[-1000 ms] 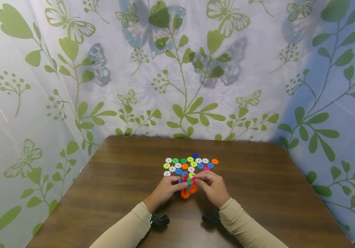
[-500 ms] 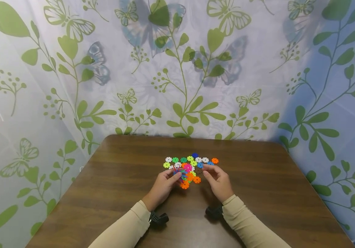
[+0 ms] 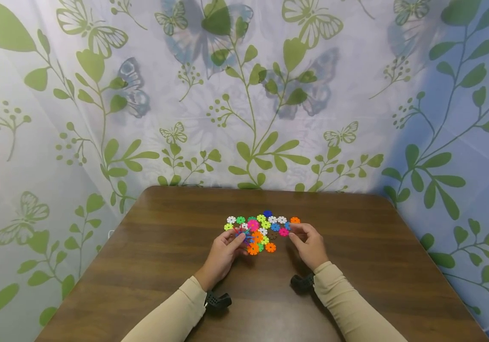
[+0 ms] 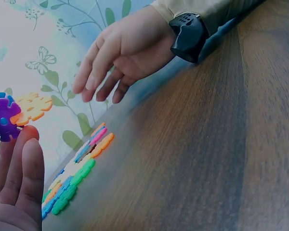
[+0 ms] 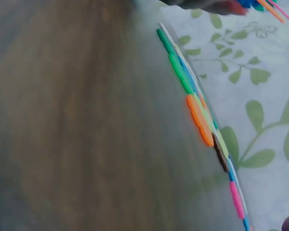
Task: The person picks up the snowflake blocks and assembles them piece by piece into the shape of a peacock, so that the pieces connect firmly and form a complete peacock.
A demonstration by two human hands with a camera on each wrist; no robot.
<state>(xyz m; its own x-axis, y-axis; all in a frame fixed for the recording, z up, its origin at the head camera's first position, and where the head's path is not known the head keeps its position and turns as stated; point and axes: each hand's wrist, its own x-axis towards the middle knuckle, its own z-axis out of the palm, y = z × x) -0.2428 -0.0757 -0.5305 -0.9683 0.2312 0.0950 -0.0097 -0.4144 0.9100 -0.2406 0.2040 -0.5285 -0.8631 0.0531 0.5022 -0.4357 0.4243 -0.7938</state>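
Note:
My left hand (image 3: 220,256) grips a joined cluster of notched plastic flower discs (image 3: 257,237), with pink, orange and blue pieces in it. In the left wrist view, a purple disc (image 4: 4,120) and an orange disc (image 4: 34,107) of that cluster stand above the fingertips. My right hand (image 3: 310,244) hovers over the table beside a loose pink disc (image 3: 284,232) and a blue one. Seen from the left wrist, the fingers of the right hand (image 4: 127,53) are loosely bent and hold nothing. The cluster hides some of the discs behind it.
Loose flower discs in several colours lie flat on the brown wooden table (image 3: 176,213), among them white (image 3: 282,220), orange (image 3: 270,247) and brown (image 3: 273,235) ones. A patterned cloth (image 3: 210,104) hangs behind the table's far edge. Each wrist wears a black device (image 3: 218,301).
The hands have parted. My left hand has moved the cluster up and slightly left, while my right hand has left it and shifted right, towards the loose pink disc.

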